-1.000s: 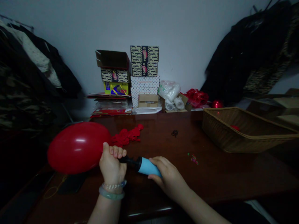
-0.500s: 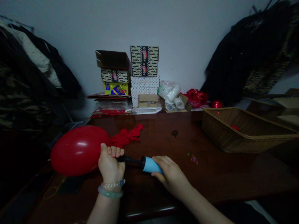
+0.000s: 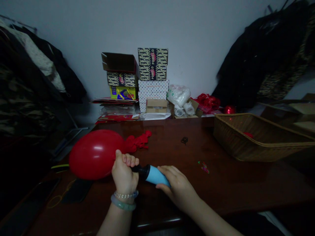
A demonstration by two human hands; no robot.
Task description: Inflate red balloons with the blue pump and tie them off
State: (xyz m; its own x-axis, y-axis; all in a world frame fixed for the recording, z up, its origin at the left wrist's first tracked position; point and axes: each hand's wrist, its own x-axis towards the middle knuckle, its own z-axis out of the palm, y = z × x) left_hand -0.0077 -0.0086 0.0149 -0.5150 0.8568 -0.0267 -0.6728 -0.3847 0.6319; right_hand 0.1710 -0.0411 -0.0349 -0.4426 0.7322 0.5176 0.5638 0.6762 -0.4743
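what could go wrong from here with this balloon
The balloon looks plump and taut, so much more air might burst it.

Its neck is hidden in the left hand, at the black end of the pump; if that hand loosens, the balloon might slip away and lose air.

The red pile appears right by the balloon, so a swing of the balloon might nudge it; whether they touch is unclear.

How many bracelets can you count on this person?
2, both at the wrist of the left hand: a beaded bracelet and, nearer the elbow, a green bangle. None shows at the right hand; no others seem hidden.
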